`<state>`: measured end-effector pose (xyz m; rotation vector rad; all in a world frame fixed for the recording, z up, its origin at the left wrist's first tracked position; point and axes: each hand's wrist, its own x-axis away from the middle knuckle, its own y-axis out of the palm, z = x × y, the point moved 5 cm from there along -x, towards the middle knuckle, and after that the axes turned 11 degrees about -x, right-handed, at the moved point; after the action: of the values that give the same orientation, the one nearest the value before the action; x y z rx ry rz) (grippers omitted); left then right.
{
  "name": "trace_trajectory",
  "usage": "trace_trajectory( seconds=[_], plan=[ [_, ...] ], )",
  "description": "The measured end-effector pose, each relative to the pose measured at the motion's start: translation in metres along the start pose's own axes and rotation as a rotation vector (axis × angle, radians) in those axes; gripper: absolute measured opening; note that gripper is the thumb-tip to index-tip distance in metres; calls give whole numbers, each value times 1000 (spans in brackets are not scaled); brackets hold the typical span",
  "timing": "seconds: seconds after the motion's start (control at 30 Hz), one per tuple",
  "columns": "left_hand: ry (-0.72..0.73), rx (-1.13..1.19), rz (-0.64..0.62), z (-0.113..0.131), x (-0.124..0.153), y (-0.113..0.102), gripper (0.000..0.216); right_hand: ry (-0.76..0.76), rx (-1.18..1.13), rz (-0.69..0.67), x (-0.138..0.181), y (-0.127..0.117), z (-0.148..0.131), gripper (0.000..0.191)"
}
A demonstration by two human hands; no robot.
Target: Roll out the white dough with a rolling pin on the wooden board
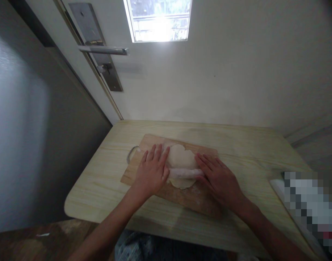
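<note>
Dough (182, 157): flat, on the board (193, 199)
Rolling pin (184, 173): across board's middle
Left grip (154, 168): outstretched, unclasped, on pin, board's left
Right grip (221, 177): outstretched, unclasped, on pin, board's right
Desk (252, 156): under board

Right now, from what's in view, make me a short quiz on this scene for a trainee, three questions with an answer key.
1. Which hand is nearer the metal handle of the cutting board?
2. Fill in the blank: the rolling pin lies across the ____.
3. True or false: both hands are raised clear of the rolling pin.

Key:
1. The left hand.
2. dough.
3. False: the left hand and the right hand are at its two ends.
</note>
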<state>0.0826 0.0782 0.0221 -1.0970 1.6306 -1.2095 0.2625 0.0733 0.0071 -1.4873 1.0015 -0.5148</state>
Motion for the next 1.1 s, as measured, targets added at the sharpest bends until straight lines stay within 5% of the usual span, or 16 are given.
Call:
trace_trajectory(
  seconds=[0.2,0.53,0.7,0.87,1.1],
  plan=[
    [-73,5,26,4,11,-2,52,-19,-30,-62,4,-1,-2,46],
    [-171,87,-152,-24,-56,22,53,142,-16,-126,-58,3,27,56],
    [-70,35,-30,-7,-16,9,51,96,23,-66,-19,-1,2,53],
    [-136,-18,43,7,19,-1,50,56,37,4,5,-1,-12,47],
    [-220,83,-97,-21,-49,20,52,204,-14,-89,-64,-1,16,47]
  ],
)
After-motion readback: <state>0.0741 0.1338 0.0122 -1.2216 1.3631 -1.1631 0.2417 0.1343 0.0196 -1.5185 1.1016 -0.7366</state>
